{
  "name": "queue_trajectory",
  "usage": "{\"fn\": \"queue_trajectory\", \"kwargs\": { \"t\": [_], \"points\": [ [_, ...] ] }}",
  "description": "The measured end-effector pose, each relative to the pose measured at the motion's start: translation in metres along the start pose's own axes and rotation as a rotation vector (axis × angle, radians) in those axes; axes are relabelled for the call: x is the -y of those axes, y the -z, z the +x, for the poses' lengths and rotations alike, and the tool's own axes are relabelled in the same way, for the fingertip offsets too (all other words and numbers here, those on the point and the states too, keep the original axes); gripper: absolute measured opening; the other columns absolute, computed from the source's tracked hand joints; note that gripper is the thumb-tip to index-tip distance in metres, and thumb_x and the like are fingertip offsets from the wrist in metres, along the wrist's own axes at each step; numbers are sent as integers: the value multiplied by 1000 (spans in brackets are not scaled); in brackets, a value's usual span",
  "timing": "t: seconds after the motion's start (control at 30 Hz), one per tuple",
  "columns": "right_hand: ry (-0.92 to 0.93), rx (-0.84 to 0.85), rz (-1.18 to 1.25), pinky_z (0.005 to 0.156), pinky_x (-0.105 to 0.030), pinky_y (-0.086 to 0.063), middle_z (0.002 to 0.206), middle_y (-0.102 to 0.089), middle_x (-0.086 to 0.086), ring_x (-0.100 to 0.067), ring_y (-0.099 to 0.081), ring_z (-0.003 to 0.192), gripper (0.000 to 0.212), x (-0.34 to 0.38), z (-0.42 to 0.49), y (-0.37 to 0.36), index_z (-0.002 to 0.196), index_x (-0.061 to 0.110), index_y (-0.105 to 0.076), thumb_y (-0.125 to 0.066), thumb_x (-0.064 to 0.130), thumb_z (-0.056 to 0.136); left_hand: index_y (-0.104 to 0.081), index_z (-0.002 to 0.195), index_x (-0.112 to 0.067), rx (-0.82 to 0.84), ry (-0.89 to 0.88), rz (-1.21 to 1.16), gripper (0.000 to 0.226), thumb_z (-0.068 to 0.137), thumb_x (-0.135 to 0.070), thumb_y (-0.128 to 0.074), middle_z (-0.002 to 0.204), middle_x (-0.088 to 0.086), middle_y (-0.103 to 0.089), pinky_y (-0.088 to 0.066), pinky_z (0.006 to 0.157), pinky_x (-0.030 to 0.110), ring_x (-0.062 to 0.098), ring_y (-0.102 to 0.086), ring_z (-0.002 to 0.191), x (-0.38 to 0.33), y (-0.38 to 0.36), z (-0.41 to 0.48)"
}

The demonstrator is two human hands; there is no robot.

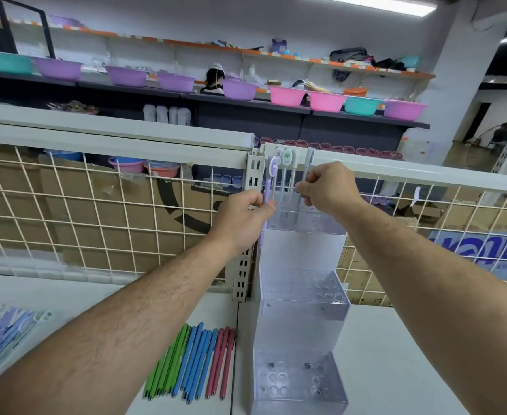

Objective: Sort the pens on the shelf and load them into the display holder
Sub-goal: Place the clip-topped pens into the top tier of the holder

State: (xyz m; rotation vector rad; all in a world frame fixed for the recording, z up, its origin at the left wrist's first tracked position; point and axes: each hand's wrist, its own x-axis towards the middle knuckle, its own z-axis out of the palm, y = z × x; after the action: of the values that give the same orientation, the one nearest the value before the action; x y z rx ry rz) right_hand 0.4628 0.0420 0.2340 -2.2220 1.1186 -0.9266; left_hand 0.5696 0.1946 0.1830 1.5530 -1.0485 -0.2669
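Observation:
A clear, stepped acrylic display holder (301,310) stands on the white shelf against the wire grid. Its top tier (306,223) holds pale pens with cartoon caps (288,158). My left hand (243,212) grips a lilac pen (268,182) at the tier's left edge. My right hand (327,187) pinches a clear-capped pen (308,163) standing in the same tier. Green, blue and pink pens (192,363) lie in a row on the shelf left of the holder. A heap of pastel pens (3,336) lies at the far left.
A white wire grid panel (96,205) and a slotted upright post (253,175) back the shelf (411,354). Cardboard boxes sit behind the grid. Across the aisle, shelves carry purple, pink and teal plastic basins (174,82).

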Motion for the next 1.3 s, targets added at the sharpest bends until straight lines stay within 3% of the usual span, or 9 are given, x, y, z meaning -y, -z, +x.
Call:
{"fn": "queue_trajectory", "kwargs": {
  "t": [0.17, 0.37, 0.5, 0.57, 0.67, 0.9, 1.0, 1.13, 1.3],
  "points": [
    [-1, 44, -50, 59, -33, -58, 70, -70, -9, -22, -66, 63, 19, 2, -5, 1, 76, 7, -73, -79, 22, 87, -63, 78, -1, 15, 27, -26, 32, 95, -27, -64, 97, 17, -72, -54, 86, 55, 35, -66, 97, -1, 0, 0],
    [80, -17, 168, 48, -21, -46, 57, -59, 9, -6, -54, 53, 17, 5, -30, 8, 76, 9, -67, -73, 20, 86, -71, 84, -19, 62, 45, -50, 25, 100, -17, -52, 105, -4, -72, -48, 90, 35, 11, -63, 101, -11, 6, 2],
    [195, 131, 315, 42, -7, -38, 52, -58, 15, 4, -49, 44, 19, 13, -54, 17, 74, 18, -72, -74, 30, 88, -70, 87, -15, 40, -33, 10, 25, 102, -22, -50, 99, 5, -71, -51, 86, 44, 24, -64, 95, -23, 0, -3],
    [241, 179, 395, 41, -8, -36, 53, -60, 15, 4, -50, 43, 15, 16, -61, 23, 75, 19, -75, -75, 27, 88, -69, 86, -21, 73, -85, 59, 24, 101, -25, -50, 87, 9, -69, -52, 78, 42, 22, -64, 83, -29, -6, -6],
    [276, 176, 392, 42, -8, -36, 53, -61, 12, 3, -50, 42, 15, 15, -66, 28, 75, 13, -74, -75, 17, 89, -65, 76, -31, 100, -142, 144, 29, 100, -26, -51, 66, -9, -62, -41, 55, 25, -2, -57, 61, -34, -16, -10],
    [238, 214, 316, 45, -20, -42, 62, -65, -2, -6, -54, 50, 13, 5, -70, 36, 86, 8, -72, -69, 18, 94, -68, 76, -23, 73, -184, 226, 27, 98, -30, -55, 64, -10, -62, -36, 45, 11, -4, -57, 58, -33, -26, -13],
    [175, 181, 362, 47, -23, -48, 75, -69, -8, -7, -61, 55, 13, 5, -64, 42, 90, 9, -72, -66, 18, 97, -63, 73, -23, 4, -232, 320, 26, 96, -32, -56, 75, -9, -64, -46, 61, 26, 6, -59, 75, -31, -25, -12],
    [48, -10, 429, 45, -20, -48, 83, -67, -6, -11, -60, 62, 14, 4, -41, 54, 89, 17, -69, -60, 19, 100, -71, 96, -25, 16, -267, 517, 18, 95, -25, -54, 101, -9, -68, -46, 91, 36, 16, -52, 106, -24, -16, -7],
    [77, -144, 288, 65, -35, -59, 85, -67, -3, -22, -65, 77, 20, 2, -15, 54, 85, 26, -64, -56, 22, 103, -74, 99, -27, 62, -253, 611, 23, 92, -22, -52, 105, -7, -68, -49, 94, 41, 16, -56, 105, -25, -13, -2]
  ]
}}
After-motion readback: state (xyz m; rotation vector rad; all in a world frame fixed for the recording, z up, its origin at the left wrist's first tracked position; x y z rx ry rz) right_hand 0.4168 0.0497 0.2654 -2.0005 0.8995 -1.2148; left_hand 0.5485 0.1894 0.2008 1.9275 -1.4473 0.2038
